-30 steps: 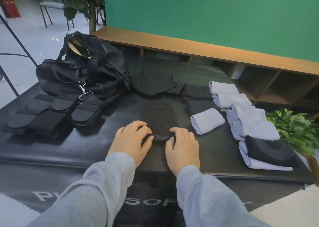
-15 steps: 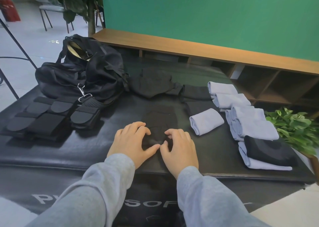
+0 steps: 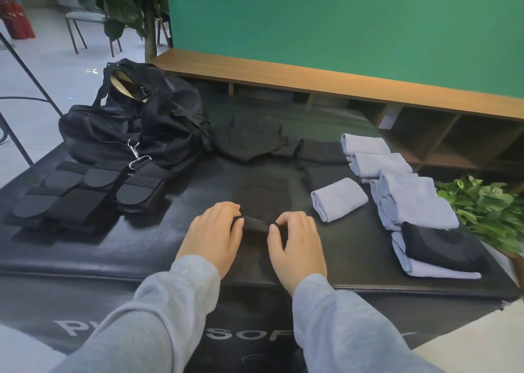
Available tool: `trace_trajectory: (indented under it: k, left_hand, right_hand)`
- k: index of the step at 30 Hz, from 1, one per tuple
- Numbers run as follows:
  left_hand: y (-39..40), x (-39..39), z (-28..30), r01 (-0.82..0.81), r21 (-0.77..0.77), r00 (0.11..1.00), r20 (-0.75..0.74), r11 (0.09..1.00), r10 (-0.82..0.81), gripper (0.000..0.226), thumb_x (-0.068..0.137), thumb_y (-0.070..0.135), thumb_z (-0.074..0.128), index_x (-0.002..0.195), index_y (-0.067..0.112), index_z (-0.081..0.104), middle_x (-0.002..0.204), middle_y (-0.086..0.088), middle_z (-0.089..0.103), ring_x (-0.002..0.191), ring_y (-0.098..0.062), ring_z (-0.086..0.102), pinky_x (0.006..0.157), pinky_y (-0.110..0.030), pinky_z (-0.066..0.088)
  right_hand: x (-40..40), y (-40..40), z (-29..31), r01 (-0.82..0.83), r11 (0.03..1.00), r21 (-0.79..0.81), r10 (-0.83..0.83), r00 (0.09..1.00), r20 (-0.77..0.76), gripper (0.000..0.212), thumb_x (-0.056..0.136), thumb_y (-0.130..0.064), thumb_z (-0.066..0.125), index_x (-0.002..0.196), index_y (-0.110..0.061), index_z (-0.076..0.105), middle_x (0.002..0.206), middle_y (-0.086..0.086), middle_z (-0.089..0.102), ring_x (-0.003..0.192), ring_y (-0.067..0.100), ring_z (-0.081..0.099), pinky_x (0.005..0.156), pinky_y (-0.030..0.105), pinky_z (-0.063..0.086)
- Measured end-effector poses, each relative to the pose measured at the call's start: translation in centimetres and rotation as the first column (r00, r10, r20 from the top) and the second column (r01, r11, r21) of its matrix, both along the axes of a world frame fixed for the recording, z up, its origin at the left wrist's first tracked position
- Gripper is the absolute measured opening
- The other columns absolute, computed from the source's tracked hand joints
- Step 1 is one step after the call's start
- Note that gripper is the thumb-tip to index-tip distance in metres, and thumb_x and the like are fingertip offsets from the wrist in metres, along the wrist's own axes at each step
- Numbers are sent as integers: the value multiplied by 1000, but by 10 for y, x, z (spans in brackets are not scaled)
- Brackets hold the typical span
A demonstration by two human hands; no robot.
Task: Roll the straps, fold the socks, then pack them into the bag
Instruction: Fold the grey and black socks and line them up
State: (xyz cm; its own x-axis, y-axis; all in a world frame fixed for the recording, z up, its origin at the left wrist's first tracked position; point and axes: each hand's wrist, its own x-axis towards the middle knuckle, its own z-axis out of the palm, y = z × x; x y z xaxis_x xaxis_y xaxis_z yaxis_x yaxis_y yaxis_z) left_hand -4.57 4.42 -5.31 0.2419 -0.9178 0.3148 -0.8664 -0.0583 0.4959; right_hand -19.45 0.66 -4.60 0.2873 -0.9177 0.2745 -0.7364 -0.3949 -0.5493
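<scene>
A black sock [image 3: 262, 194] lies flat on the black mat [image 3: 141, 245] in front of me, its near end curled up into a small fold. My left hand [image 3: 212, 236] and my right hand [image 3: 295, 245] pinch that near end from either side. An open black bag [image 3: 136, 123] sits at the back left. Black straps [image 3: 71, 196] lie flat in front of the bag. More black socks [image 3: 255, 140] lie behind. Folded light blue socks [image 3: 338, 198] sit to the right.
A row of folded blue socks [image 3: 408, 199] runs along the mat's right side, one black piece [image 3: 442, 245] lying on the nearest. A potted plant [image 3: 482, 211] stands off the right edge. A wooden shelf bench [image 3: 340, 89] runs behind, against a green wall.
My hands gathered together on the sock's near end, then spread slightly apart and lifted it into a small fold. The sock's near edge now curls up between my fingers.
</scene>
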Motion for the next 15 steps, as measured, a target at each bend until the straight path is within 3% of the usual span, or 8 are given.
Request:
trace_trajectory:
  k: [4, 7, 12, 15]
  left_hand:
    - [2, -1, 2, -25, -11, 995, -92, 1000, 24, 26, 97, 28, 40, 118, 19, 52, 119, 7, 54, 110, -13, 50, 98, -29, 38]
    - [4, -1, 1, -26, -42, 990, -140, 999, 20, 22, 96, 28, 44, 114, 17, 52, 115, 7, 53, 107, -12, 51, 92, -26, 41]
    - [4, -2, 2, -9, -27, 985, -172, 1000, 4, 35, 85, 39, 62, 113, 22, 49, 111, 17, 44, 102, -3, 46, 90, -20, 39]
    - [3, 1, 3, -48, -4, 976, -212, 999, 46, 23, 85, 40, 62, 102, 27, 52, 100, 18, 51, 93, -5, 51, 84, -22, 42]
  right_hand:
    - [-1, 3, 0, -67, 997, -30, 66, 997, -47, 31, 87, -28, 55, 116, -24, 49, 110, -20, 40, 111, 4, 38, 94, 15, 26]
    - [-1, -1, 1, -38, 999, 24, 39, 998, -51, 30, 90, -24, 50, 120, -24, 53, 121, -15, 52, 115, 7, 43, 97, 18, 28]
    - [-3, -5, 4, 34, 988, 150, -45, 996, 71, 18, 95, -28, 47, 110, -28, 56, 95, -19, 49, 101, 6, 49, 83, 16, 33]
    - [-4, -7, 4, 64, 975, 214, -92, 988, 123, 14, 97, -32, 46, 109, -30, 53, 93, -16, 48, 101, 9, 51, 83, 18, 37]
